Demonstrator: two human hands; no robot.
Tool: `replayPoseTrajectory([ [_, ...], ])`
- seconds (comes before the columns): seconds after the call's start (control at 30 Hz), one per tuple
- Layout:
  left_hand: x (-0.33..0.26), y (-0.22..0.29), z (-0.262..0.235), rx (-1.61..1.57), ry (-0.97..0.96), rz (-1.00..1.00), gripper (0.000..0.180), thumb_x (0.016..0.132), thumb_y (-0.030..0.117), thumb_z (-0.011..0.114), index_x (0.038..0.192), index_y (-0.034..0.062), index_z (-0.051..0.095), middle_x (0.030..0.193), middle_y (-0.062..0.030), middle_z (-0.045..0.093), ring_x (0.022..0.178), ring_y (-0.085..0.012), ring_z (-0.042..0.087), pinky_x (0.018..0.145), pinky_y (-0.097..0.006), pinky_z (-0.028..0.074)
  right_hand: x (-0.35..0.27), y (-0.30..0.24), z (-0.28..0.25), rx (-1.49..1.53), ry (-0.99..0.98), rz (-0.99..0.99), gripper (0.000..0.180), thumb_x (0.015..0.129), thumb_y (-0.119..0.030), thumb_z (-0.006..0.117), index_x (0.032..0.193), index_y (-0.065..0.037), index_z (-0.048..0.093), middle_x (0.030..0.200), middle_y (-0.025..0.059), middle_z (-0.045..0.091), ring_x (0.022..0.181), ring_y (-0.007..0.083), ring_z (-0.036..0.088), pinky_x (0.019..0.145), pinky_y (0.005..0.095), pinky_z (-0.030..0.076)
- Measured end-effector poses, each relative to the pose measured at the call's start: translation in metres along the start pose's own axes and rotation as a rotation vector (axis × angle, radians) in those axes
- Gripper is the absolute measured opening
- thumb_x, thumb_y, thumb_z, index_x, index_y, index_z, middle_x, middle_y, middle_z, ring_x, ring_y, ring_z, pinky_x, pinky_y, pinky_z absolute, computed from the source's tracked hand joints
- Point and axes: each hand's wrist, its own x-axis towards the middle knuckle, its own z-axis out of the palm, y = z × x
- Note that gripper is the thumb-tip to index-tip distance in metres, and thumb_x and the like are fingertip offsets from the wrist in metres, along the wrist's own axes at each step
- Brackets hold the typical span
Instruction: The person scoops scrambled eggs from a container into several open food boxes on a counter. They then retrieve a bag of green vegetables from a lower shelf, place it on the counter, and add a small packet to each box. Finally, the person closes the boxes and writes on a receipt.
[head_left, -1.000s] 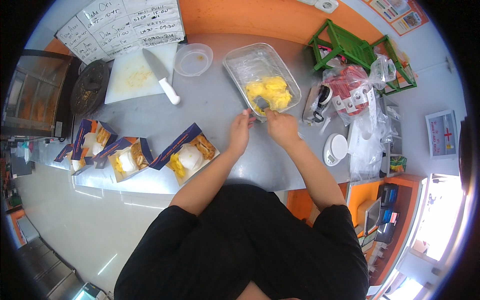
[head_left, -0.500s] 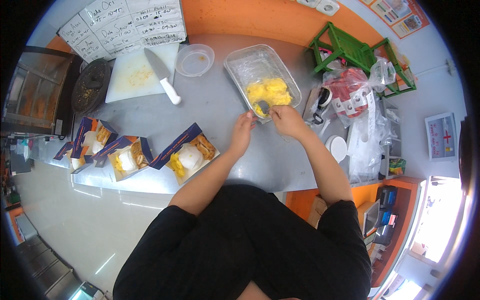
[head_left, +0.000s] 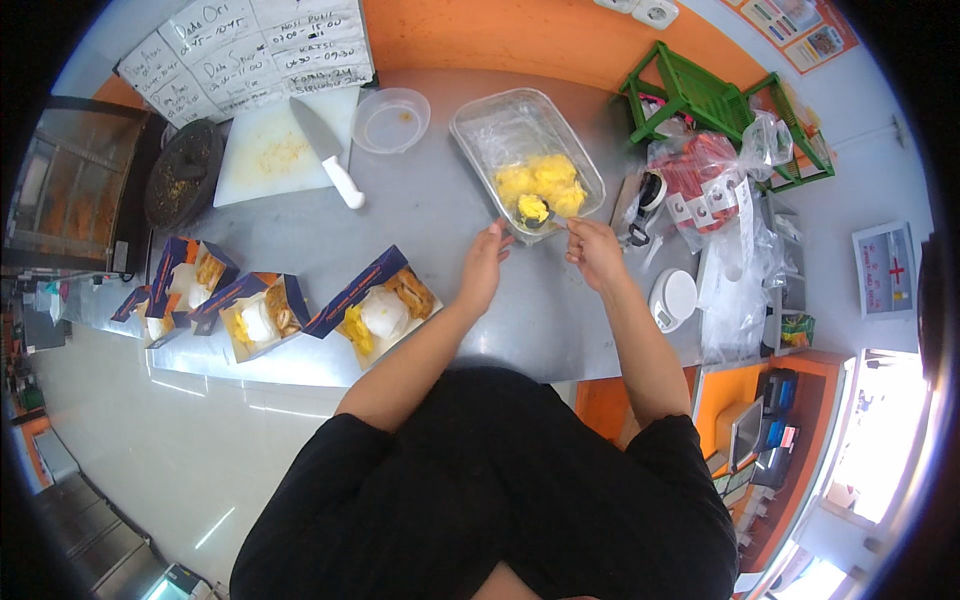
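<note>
A clear rectangular tray (head_left: 478, 150) holds yellow scrambled egg (head_left: 560, 178) heaped at its near end. My right hand (head_left: 597, 252) is closed round the handle of a dark spoon (head_left: 546, 217), whose bowl carries a lump of egg just inside the tray's near side. At the near left corner, my left hand (head_left: 484, 264) grips the tray's edge between thumb and fingers. Left of my left forearm stands an open food box (head_left: 375, 350) with white rice, browned meat pieces and yellow egg. Another filled box (head_left: 262, 318) sits farther left.
More boxes (head_left: 190, 280) stand at the counter's left edge. Behind them are a stone mortar (head_left: 185, 175), a cutting board (head_left: 245, 180) with a knife (head_left: 325, 140), and a round plastic tub (head_left: 391, 122). To the right lie a white kitchen scale (head_left: 675, 298), plastic bags (head_left: 735, 270) and a green rack (head_left: 690, 95).
My right hand has drawn back slightly right and toward me. The spoon has scooped up egg, which now sits in its bowl. My left hand stays at the tray's corner.
</note>
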Motion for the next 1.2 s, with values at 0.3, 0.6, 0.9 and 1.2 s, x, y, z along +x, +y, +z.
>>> replayPoseTrajectory([
  [0.3, -0.107, 0.046, -0.054, 0.061, -0.219, -0.142, 0.061, 0.106, 0.046, 0.037, 0.146, 0.0007, 0.043, 0.139, -0.0165, 0.055, 0.123, -0.0275, 0.056, 0.105, -0.041, 0.042, -0.049, -0.006, 0.018, 0.256, 0.051, -0.105, 0.011, 0.099, -0.013, 0.054, 0.095, -0.003, 0.057, 0.061, -0.0067, 0.033, 0.050, 0.0062, 0.030, 0.049, 0.0253, 0.029],
  [0.6, -0.252, 0.141, -0.173, 0.351, 0.345, 0.329, 0.047, 0.102, 0.038, 0.051, 0.122, -0.0037, 0.059, 0.092, -0.0137, 0.069, 0.085, -0.0215, 0.066, 0.083, -0.035, 0.050, -0.125, 0.000, 0.085, 0.227, -0.043, -0.130, 0.019, 0.099, -0.013, 0.054, 0.108, 0.003, 0.059, 0.060, -0.0056, 0.034, 0.049, 0.0054, 0.030, 0.047, 0.0242, 0.027],
  [0.9, -0.227, 0.133, -0.475, 0.539, 1.217, 0.460, 0.035, 0.090, 0.027, 0.073, 0.101, -0.0052, 0.065, 0.083, -0.0100, 0.067, 0.075, -0.0163, 0.063, 0.073, -0.029, 0.051, -0.204, 0.045, 0.274, 0.158, -0.353, 0.069, 0.017, 0.097, -0.011, 0.056, 0.104, 0.004, 0.061, 0.058, -0.0041, 0.034, 0.048, 0.0083, 0.030, 0.047, 0.0278, 0.028],
  [1.2, -0.177, 0.138, -0.538, 0.500, 1.114, 0.259, 0.047, 0.074, 0.025, 0.082, 0.102, -0.0019, 0.056, 0.091, -0.0156, 0.071, 0.073, -0.0220, 0.068, 0.070, -0.034, 0.053, -0.225, 0.125, 0.473, 0.079, -0.479, 0.243, 0.019, 0.099, -0.013, 0.056, 0.106, 0.003, 0.060, 0.060, -0.0041, 0.034, 0.052, 0.0080, 0.033, 0.052, 0.0279, 0.032],
])
